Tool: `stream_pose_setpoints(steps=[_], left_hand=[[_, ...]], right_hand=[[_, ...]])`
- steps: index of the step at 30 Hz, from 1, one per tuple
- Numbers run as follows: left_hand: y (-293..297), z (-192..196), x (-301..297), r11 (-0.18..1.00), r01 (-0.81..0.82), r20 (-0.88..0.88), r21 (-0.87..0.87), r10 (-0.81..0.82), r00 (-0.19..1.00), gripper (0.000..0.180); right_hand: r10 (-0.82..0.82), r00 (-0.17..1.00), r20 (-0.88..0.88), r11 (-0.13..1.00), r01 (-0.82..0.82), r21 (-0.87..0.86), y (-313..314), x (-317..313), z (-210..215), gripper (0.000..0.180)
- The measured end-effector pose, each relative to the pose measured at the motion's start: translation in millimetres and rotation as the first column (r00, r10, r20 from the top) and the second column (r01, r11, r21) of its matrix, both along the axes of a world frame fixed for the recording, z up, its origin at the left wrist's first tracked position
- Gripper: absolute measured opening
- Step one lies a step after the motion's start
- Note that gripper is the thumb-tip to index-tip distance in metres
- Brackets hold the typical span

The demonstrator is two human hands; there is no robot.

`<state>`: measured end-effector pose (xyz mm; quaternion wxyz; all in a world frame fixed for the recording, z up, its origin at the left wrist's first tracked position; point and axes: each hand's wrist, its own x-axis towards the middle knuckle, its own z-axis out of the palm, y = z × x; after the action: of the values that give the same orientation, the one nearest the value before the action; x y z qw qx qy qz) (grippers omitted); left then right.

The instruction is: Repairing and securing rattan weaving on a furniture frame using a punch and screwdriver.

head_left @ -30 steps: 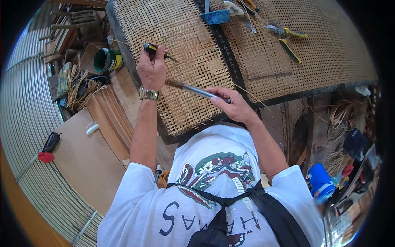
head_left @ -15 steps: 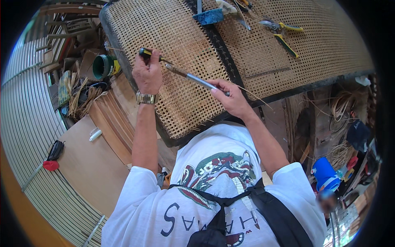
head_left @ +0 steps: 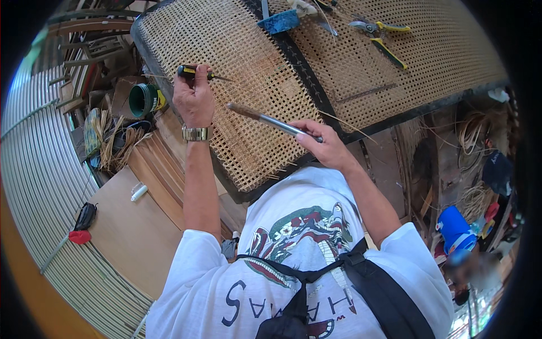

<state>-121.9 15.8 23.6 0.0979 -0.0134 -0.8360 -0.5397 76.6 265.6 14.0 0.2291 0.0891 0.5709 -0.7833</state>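
My left hand [head_left: 193, 100], with a watch at its wrist, is closed round the black-and-yellow handle of an awl [head_left: 187, 72]. The awl's thin metal spike points right, over the woven cane panel [head_left: 226, 42]. In my right hand [head_left: 320, 142] is a slim metal tool [head_left: 276, 125], grey along its shaft and brown toward the far end, which points up and left. That brown end is apart from the awl. Both hands are above the dark-framed panel, whose cane strips fray along the near edge.
Yellow-handled pruning shears [head_left: 389, 42] and a blue block [head_left: 279, 22] lie on the panel's far part. To the left stand a green bucket [head_left: 142, 100] and wooden boards [head_left: 161, 169]. A blue container [head_left: 454, 229] and coiled cane strips [head_left: 471, 133] are at right.
The awl and the slim tool have moved apart: my left hand shifted slightly left, and my right hand moved a little right and down. Both hands keep their tools.
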Motion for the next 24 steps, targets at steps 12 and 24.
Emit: stream_pose_setpoints(steps=[12,24], left_hand=[[24.5,-6.3,5.0,0.969,0.118,-0.006,-0.216,-0.122,0.992,0.030],[33.3,-11.1,17.0,0.926,0.156,-0.003,-0.344,-0.167,0.986,0.028]], right_hand=[[-0.041,0.997,-0.068,0.997,0.046,0.062,-4.5,4.7,-18.3,0.038],[-0.053,0.999,0.003,0.996,0.053,0.074,0.4,-2.7,-20.2,0.034]])
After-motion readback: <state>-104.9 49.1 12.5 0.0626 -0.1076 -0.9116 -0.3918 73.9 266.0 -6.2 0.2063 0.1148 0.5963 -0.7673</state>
